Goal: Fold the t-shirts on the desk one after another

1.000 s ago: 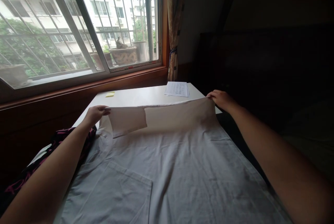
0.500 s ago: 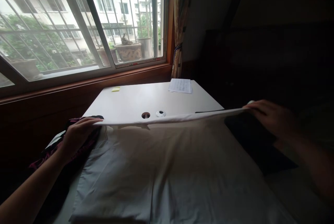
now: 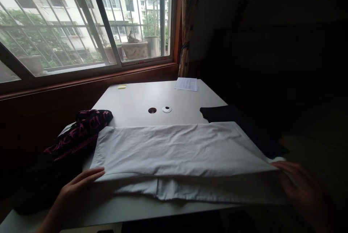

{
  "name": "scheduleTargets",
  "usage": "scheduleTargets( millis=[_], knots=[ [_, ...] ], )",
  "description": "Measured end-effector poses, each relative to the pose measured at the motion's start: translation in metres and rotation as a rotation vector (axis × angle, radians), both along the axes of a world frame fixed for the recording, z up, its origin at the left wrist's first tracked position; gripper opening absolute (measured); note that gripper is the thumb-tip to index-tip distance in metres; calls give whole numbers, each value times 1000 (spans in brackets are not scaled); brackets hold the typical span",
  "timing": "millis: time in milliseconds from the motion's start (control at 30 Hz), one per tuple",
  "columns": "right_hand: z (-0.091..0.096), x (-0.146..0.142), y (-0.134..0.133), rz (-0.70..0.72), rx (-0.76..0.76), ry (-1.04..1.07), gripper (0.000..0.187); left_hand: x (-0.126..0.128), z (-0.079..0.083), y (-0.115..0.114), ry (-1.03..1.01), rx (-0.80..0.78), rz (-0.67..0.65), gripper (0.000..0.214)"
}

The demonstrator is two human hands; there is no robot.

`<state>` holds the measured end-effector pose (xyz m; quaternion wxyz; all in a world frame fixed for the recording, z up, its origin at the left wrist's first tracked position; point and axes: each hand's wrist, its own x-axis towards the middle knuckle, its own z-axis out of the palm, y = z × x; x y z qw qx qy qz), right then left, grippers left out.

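Note:
A white garment (image 3: 176, 153) lies folded in half across the near part of a white table (image 3: 136, 100). Its upper layer ends a little short of the lower hem near the table's front edge. My left hand (image 3: 74, 189) rests at the fold's near left corner, fingers stretched toward the cloth and touching its edge. My right hand (image 3: 301, 191) lies at the near right corner in deep shadow, fingers spread flat on the cloth's edge.
A black garment with pink lettering (image 3: 78, 135) is heaped at the table's left. Another dark cloth (image 3: 231, 115) lies at the right. A cable hole (image 3: 152, 110), a white cap (image 3: 166, 109), a yellow note (image 3: 121, 87) and printed paper (image 3: 186, 84) sit farther back, below a barred window (image 3: 81, 19).
Both hands carried the garment's far edge toward me and laid it down over the near half. The hands now sit at the front corners and the back of the table is uncovered.

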<state>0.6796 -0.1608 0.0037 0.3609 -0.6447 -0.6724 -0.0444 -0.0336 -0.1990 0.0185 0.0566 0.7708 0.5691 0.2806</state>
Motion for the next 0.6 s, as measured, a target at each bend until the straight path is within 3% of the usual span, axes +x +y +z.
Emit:
scheduleTargets(
  millis=[133,233,400,600],
  knots=[
    [-25,0,-9,10,-88,195,29,-5,-11,-9,-110,-56,-19,31],
    [-30,4,-8,0,-127,260,22,-13,-9,-8,-109,-59,-16,32],
    [-8,2,-6,-122,-133,291,12,-24,-12,-6,-101,-13,-9,34],
    [13,4,-12,-116,-49,251,13,-29,-10,-17,-71,40,-35,33]
  ],
)
